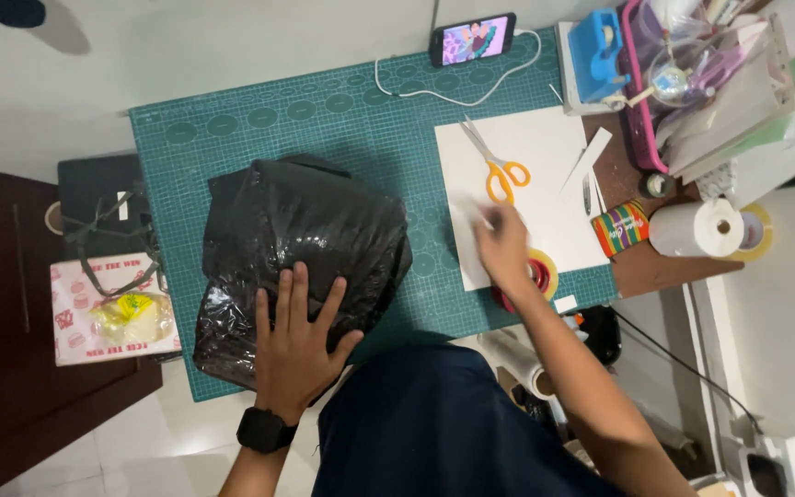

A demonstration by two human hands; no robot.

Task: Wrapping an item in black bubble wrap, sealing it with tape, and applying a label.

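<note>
My left hand (296,340) lies flat, fingers spread, on a bulky parcel wrapped in black plastic (296,239) that sits on a green cutting mat (342,120). My right hand (501,241) is blurred over a white sheet (545,156), just above a yellow tape roll (545,272) and a red tape roll (508,299). I cannot tell whether it holds anything. Orange-handled scissors (499,170) lie on the sheet beyond that hand.
A phone (472,39) with a white cable stands at the mat's far edge. To the right are a blue tape dispenser (595,41), a pink basket (641,101), a white paper roll (697,227) and a striped tin (620,228). A pink printed box (108,308) stands left.
</note>
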